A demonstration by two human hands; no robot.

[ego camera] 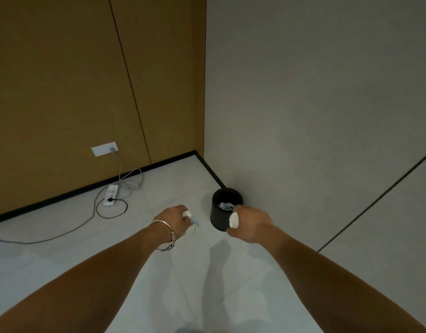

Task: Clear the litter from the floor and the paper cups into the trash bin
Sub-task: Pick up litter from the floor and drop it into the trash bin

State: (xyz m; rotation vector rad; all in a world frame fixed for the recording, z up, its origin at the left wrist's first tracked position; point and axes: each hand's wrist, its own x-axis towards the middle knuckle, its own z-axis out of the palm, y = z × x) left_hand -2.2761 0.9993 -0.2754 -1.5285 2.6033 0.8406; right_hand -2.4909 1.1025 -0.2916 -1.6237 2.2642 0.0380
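Two bare forearms reach forward from the bottom edge over the pale floor (63, 248), their shadows falling on the tiles between them. On the left wrist sits a metal bangle (159, 221).

The left hand (174, 218) is seen from the back, its fingers curled down round a crumpled wad (192, 224), white with some blue-grey print, which sticks out beyond the knuckles. Whether it is a crushed cup or plain litter cannot be told. This hand hangs above the floor, just left of the bin (218, 221) and apart from it.

The right hand (251, 223) is closed as well, fingers and thumb pinching a white piece of paper (233, 220) that shows at the thumb side. It is held at the bin's near right rim, with the paper seen against the bin's outer wall; whether it touches the rim cannot be told.

The bin is a round black tub, upright on the floor in the corner, close against the grey right-hand wall. White and bluish scraps (225, 205) already lie inside it.

Further left, a white power strip (111, 195) lies on the floor by the black skirting of the brown panelled wall. Its grey cable loops up to a wall socket (104, 148), and a black cord plugged into the strip curls and trails off to the left.
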